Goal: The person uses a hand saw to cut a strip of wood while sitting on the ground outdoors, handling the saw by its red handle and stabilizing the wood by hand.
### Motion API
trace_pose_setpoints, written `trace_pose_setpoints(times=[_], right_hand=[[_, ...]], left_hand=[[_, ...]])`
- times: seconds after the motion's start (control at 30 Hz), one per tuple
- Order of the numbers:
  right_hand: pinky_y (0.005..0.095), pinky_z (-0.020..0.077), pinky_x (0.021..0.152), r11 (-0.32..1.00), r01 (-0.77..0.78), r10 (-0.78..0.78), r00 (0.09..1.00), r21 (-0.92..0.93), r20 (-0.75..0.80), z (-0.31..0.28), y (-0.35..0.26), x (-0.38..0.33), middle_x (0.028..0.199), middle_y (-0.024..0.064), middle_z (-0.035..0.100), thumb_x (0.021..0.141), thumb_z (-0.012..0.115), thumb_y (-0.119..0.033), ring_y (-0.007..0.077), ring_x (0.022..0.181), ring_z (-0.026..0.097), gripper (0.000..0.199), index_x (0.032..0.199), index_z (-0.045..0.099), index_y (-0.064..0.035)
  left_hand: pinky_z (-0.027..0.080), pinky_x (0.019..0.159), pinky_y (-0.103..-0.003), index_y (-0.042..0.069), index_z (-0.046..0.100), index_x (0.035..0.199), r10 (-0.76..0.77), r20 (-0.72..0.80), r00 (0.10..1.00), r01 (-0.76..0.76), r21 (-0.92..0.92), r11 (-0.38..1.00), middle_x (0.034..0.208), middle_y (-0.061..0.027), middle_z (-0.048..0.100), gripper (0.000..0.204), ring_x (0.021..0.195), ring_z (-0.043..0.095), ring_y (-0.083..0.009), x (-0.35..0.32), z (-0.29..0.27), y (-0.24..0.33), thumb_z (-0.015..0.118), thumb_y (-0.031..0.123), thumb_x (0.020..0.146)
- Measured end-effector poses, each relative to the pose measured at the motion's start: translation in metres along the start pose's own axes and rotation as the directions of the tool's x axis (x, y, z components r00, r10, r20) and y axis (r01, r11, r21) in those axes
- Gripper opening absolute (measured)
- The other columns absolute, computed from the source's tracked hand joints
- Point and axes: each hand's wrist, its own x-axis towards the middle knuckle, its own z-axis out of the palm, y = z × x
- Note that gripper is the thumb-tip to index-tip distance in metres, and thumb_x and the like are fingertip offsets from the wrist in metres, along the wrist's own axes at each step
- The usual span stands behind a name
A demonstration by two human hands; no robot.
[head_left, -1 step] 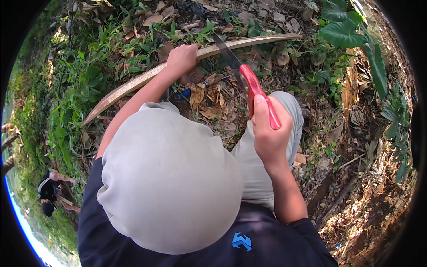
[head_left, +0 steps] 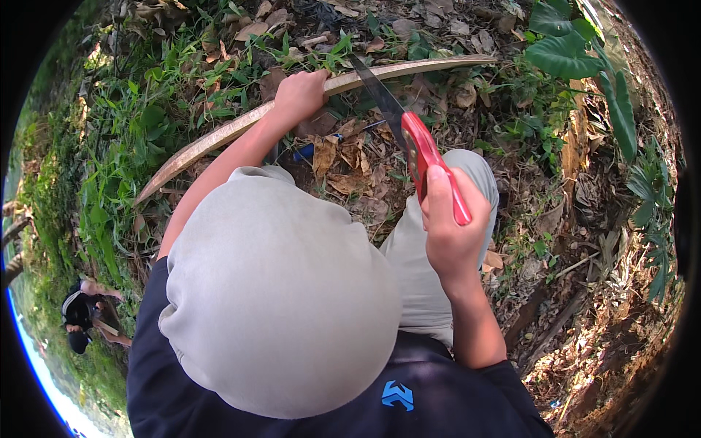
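Note:
A long strip of pale wood [head_left: 219, 136], bent by the lens, lies across the ground before me. My left hand [head_left: 301, 95] is closed around it near its middle. My right hand [head_left: 456, 219] grips the red handle [head_left: 432, 157] of a handsaw, thumb along its top. The saw's dark blade [head_left: 380, 91] crosses the wood just right of my left hand, its tip past the far edge. Whether the teeth have cut into the wood is too small to tell. Under the wood, a blue object [head_left: 304, 153] shows in part among dry leaves.
My grey-trousered left knee [head_left: 277, 292] fills the middle, with the right knee [head_left: 467, 175] beside the saw. Green weeds [head_left: 109, 160] grow at left; a large-leaved plant [head_left: 566, 55] stands at far right. Another person [head_left: 82, 314] bends over at the far left.
My right hand and the saw have drawn back slightly toward me and to the right. My left hand and the wood have stayed in place.

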Motion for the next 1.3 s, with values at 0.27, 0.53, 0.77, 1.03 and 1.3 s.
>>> trace_pose_setpoints(times=[0.27,0.53,0.77,1.03,1.3], right_hand=[[0.0273,0.0326,0.050,0.985,0.160,-0.163,0.986,-0.061,-0.038,0.019,0.012,0.019,0.062,-0.0017,0.049,0.102,0.062,-0.014,0.0035,0.058,0.040,0.025,0.081,0.060,0.0004],[0.0294,0.0318,0.049,0.999,0.004,-0.004,1.000,-0.034,0.004,-0.002,-0.014,0.001,0.060,-0.0011,0.049,0.101,0.063,-0.016,0.0050,0.055,0.039,0.028,0.078,0.059,-0.0004],[0.0313,0.0329,0.048,0.972,0.196,-0.202,0.979,-0.130,-0.029,0.030,0.002,0.025,0.058,0.0026,0.049,0.101,0.063,-0.016,0.0067,0.053,0.040,0.028,0.079,0.058,0.0001],[0.0268,0.0320,0.050,0.999,-0.012,0.012,1.000,0.036,0.006,0.001,0.009,0.006,0.063,-0.0021,0.049,0.103,0.061,-0.016,0.0025,0.057,0.041,0.025,0.084,0.061,-0.0001],[0.0276,0.0313,0.049,0.998,0.060,-0.060,0.998,-0.034,-0.001,0.013,-0.001,0.009,0.063,-0.0018,0.047,0.103,0.061,-0.015,0.0030,0.057,0.039,0.027,0.081,0.058,-0.0003]], left_hand=[[0.058,0.081,-0.049,0.016,0.069,0.123,0.005,0.001,1.000,-0.005,0.016,1.000,0.100,-0.0151,0.075,0.046,0.095,0.072,-0.0359,0.008,-0.007,0.003,0.079,0.030,0.081],[0.059,0.081,-0.048,0.018,0.071,0.123,0.019,-0.022,1.000,-0.018,0.043,0.999,0.100,-0.0153,0.076,0.044,0.093,0.073,-0.0352,-0.001,0.005,-0.003,0.076,0.028,0.081],[0.059,0.081,-0.048,0.017,0.073,0.121,0.000,-0.006,1.000,0.001,0.041,0.999,0.101,-0.0164,0.075,0.044,0.093,0.073,-0.0350,0.010,-0.002,0.003,0.074,0.027,0.079],[0.059,0.075,-0.048,0.016,0.075,0.114,0.060,-0.113,0.992,-0.057,0.026,0.998,0.091,-0.0176,0.075,0.035,0.086,0.074,-0.0358,-0.007,0.005,0.003,0.061,0.012,0.083],[0.059,0.078,-0.048,0.018,0.074,0.120,-0.002,-0.028,1.000,0.003,0.043,0.999,0.100,-0.0138,0.076,0.037,0.092,0.074,-0.0349,0.009,-0.001,-0.007,0.071,0.023,0.083]])
